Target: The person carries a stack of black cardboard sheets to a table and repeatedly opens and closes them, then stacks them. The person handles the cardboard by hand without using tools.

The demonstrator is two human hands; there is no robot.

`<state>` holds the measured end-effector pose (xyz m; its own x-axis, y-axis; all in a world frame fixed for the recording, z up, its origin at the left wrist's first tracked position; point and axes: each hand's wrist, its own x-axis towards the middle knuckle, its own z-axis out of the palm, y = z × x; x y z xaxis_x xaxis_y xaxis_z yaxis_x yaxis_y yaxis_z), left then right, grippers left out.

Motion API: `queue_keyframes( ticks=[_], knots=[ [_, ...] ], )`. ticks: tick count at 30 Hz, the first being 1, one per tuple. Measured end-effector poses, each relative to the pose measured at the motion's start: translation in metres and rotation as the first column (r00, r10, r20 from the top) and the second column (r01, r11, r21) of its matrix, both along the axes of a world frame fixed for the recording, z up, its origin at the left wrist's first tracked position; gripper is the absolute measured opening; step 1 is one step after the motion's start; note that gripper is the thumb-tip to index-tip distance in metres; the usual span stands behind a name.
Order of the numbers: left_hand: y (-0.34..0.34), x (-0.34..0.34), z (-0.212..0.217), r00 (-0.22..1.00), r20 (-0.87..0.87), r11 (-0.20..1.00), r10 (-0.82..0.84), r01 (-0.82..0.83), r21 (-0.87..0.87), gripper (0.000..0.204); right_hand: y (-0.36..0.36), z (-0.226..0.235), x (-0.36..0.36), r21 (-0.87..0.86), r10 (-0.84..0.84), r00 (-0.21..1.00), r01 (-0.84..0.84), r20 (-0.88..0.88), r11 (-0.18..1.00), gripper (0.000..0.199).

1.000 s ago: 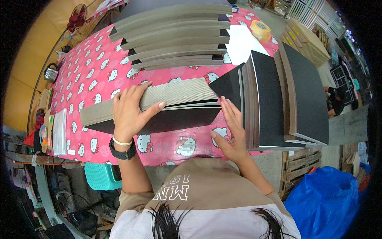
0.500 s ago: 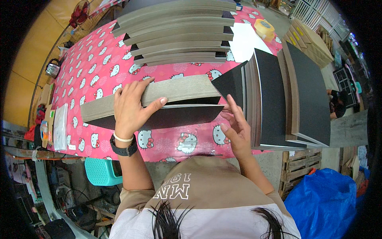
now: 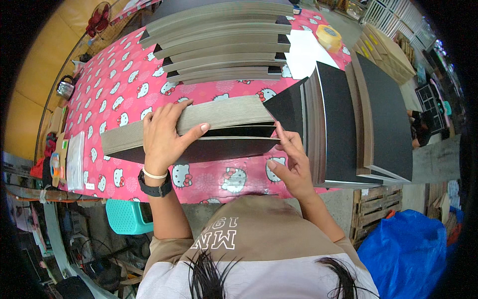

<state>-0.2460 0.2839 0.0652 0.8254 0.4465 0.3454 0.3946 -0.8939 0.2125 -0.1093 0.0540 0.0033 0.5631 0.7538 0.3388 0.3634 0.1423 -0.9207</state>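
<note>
My left hand (image 3: 164,135) grips a thick stack of grey-brown boards (image 3: 219,113), thumb hooked under its front edge, tilting it up off a black sheet (image 3: 214,149) that lies on the pink patterned tablecloth (image 3: 114,94). My right hand (image 3: 291,164) rests with its fingertips on the right end of that black sheet, next to a black sheet (image 3: 289,107) leaning against the upright pile. A black watch and a pale band sit on my left wrist.
Several stacked board bundles (image 3: 224,45) lie across the far side of the table. Upright piles of black-faced boards (image 3: 368,114) stand at the right. A yellow tape roll (image 3: 328,36), white paper, a teal stool (image 3: 127,217), a wooden pallet and a blue bag (image 3: 408,249) are around.
My left hand slid a little along the board stack and lifted its front edge, showing more of the black sheet beneath. My right hand moved slightly toward the sheet's right end.
</note>
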Motion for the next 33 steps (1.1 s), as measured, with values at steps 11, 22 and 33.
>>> queue_keyframes(
  ticks=[11, 22, 33],
  knots=[
    [0.000, 0.002, 0.001, 1.000, 0.009, 1.000, 0.006, -0.006, -0.001, 0.050, 0.011, 0.000, -0.003, 0.181, 0.036, 0.899, 0.048, -0.435, 0.982, 0.062],
    [0.003, 0.005, -0.002, 0.998, 0.055, 1.000, 0.019, -0.018, -0.021, 0.050, 0.008, -0.008, 0.002, 0.128, 0.051, 0.989, -0.033, -0.141, 0.991, 0.067],
    [0.002, 0.004, 0.002, 0.999, -0.013, 0.999, 0.039, -0.040, -0.020, 0.049, 0.009, -0.006, -0.001, 0.214, 0.085, 0.970, -0.035, -0.229, 0.976, 0.062]
  ],
)
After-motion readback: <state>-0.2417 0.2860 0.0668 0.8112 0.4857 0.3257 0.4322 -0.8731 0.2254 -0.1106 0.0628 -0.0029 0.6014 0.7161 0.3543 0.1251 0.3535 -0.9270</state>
